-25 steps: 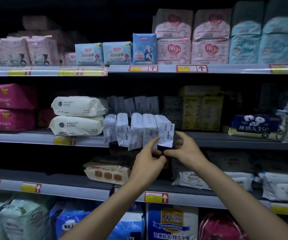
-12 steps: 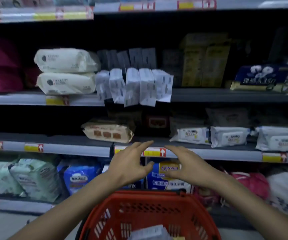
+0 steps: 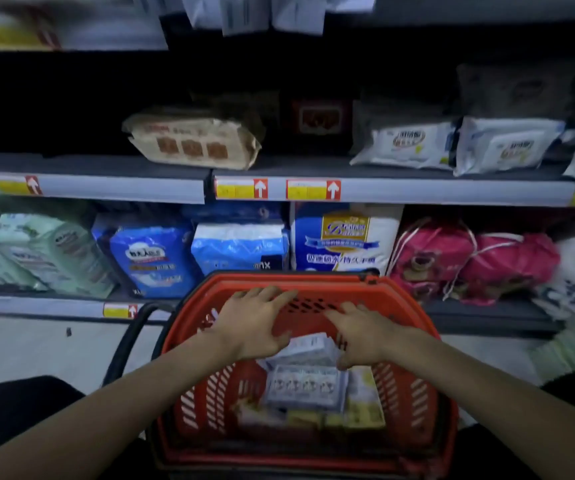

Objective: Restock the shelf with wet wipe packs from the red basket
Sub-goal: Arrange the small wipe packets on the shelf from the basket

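The red basket (image 3: 414,396) stands on the floor below me, holding several white wet wipe packs (image 3: 305,386). My left hand (image 3: 255,323) and my right hand (image 3: 362,336) hover side by side over the basket's far half, fingers spread and empty, above the topmost pack (image 3: 308,344). At the top edge of the view hang the bottoms of the small white packs (image 3: 244,12) standing on the upper shelf.
A grey shelf (image 3: 106,188) at mid-height carries a tan pack (image 3: 192,140) and white wipe packs (image 3: 407,143). Below it stand blue (image 3: 241,247), green (image 3: 44,251) and pink (image 3: 473,261) bags. The basket's black handle (image 3: 127,341) hangs to its left.
Both hands left the small white pack on the upper shelf and dropped down to the basket. My view tilted down with them, so the basket fills the lower frame.
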The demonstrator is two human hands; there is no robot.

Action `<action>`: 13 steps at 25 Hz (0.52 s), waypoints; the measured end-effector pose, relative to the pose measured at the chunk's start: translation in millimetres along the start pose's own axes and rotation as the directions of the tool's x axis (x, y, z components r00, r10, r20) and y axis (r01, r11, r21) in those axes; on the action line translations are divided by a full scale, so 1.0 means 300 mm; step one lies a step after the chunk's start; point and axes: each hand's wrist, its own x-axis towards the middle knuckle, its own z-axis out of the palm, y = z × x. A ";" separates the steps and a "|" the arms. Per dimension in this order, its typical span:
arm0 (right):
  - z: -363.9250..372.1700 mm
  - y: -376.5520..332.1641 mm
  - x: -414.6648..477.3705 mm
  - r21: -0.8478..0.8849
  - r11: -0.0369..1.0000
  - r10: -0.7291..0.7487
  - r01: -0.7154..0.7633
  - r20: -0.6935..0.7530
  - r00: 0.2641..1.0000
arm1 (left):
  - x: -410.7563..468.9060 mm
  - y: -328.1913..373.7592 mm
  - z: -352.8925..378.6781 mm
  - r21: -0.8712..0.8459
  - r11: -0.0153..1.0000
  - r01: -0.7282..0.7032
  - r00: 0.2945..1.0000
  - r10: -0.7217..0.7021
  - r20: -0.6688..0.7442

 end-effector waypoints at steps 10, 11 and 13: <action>0.322 0.031 0.285 0.182 0.976 0.116 -0.119 0.023 0.993 | 0.124 -0.067 0.442 0.014 0.998 0.061 0.942 -0.062 0.330; 0.345 0.033 0.302 0.184 0.976 0.118 -0.117 0.005 0.993 | 0.134 -0.071 0.479 0.011 0.997 0.070 0.934 -0.070 0.351; 0.388 0.038 0.335 0.181 0.977 0.119 -0.114 -0.015 0.993 | 0.152 -0.084 0.559 0.020 0.995 0.095 0.915 -0.096 0.392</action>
